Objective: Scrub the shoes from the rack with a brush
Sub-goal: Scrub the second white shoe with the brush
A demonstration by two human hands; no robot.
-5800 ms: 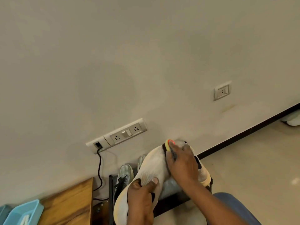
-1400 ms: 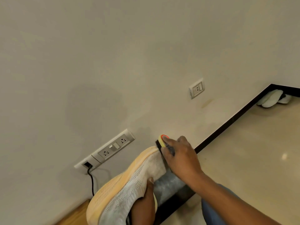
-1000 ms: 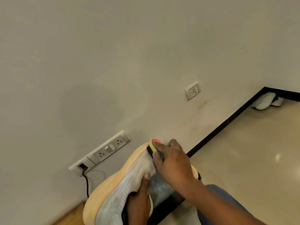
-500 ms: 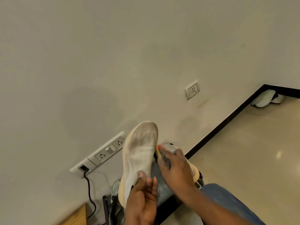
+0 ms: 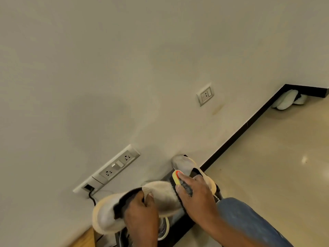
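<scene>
While gripped, brush against shoe.

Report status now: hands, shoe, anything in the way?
Left hand grips sneaker at collar. Right hand holds brush on its toe. Nothing blocking.

Left hand grips white knit sneaker by its collar, right hand presses yellow-tipped brush against its toe, above shoe rack.

Blue denim jeans being worn, one leg showing. Both forearms being left bare, sleeves not being seen, hands ungloved.
</scene>
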